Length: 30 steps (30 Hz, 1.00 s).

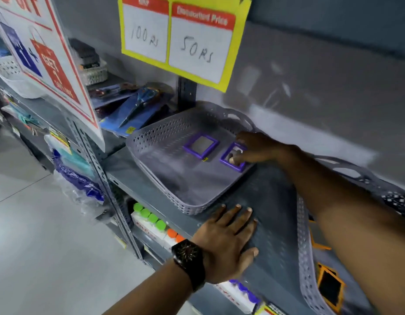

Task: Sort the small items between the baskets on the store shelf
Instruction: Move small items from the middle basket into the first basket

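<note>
A grey perforated basket point(156, 142) sits on the grey shelf point(272, 201). Inside it lie two small purple square frames. The left purple frame point(201, 145) lies free. My right hand point(256, 148) reaches into the basket with its fingers on the right purple frame point(231, 161), which rests on the basket floor. My left hand point(228, 239), with a black watch on the wrist, lies flat and open on the shelf in front of the basket. A second grey basket point(306, 258) at the right holds orange frames point(330, 287), partly hidden by my right arm.
A yellow price sign point(185, 37) hangs above the basket and a white offer board point(44, 55) stands to the left. Packaged scissors point(137, 105) lie on the shelf left of the basket. Bottles with green and orange caps point(156, 221) fill the shelf below.
</note>
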Motion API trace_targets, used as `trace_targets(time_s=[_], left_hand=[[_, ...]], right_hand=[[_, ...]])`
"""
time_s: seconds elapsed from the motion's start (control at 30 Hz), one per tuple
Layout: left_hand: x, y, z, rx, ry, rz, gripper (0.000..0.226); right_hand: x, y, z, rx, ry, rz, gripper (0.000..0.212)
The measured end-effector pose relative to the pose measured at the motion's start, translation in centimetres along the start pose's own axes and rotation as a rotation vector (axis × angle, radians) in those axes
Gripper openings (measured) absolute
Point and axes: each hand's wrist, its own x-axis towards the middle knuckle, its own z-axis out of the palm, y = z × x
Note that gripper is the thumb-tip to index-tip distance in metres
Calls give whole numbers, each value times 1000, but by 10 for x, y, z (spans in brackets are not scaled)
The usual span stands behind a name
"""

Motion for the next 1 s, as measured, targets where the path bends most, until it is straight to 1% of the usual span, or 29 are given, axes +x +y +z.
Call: trace_targets(time_s=[0.1,0.13,0.17,0.23,0.3,0.37,0.47,0.53,0.57,0.63,0.7,0.77,0.83,0.9,1.0], left_hand=[[3,-3,0,-22,-9,2,66],[6,-4,-1,-28,-22,2,67],[8,-5,-1,-30,-30,0,68],[12,-5,-2,-29,-18,-11,69],[12,-4,-1,-32,-2,-20,69],[12,-3,1,-38,12,-21,69],[12,-4,1,-49,11,-14,69],[14,-5,2,-49,-7,-14,69],[14,-6,2,-47,-27,-19,70],[14,-5,-2,-42,-79,-31,71],[14,-3,-6,-29,-119,-35,71],[13,1,-9,0,-127,-57,69],[8,12,-13,3,-144,-98,67],[-3,29,-13,-21,-153,-137,65],[-26,63,-16,-80,-141,-123,62]], right_hand=[[14,2,-2,47,-66,-52,40],[18,1,-5,56,-94,-59,38],[22,0,-7,53,-120,-58,41],[28,-3,-9,21,-165,-55,54],[33,-2,-5,-35,-158,-57,67],[33,-1,1,-35,-121,-71,70],[27,-5,2,-8,-51,-75,63],[17,-11,-1,15,54,-51,62],[11,-16,-3,28,115,-40,66],[-11,-26,-10,58,214,-29,81],[-43,-35,-16,102,298,-8,92],[-81,-37,-18,144,372,18,93],[-125,-32,-20,187,393,55,93],[-169,-21,-20,236,397,87,89],[-241,8,-19,301,415,166,77]])
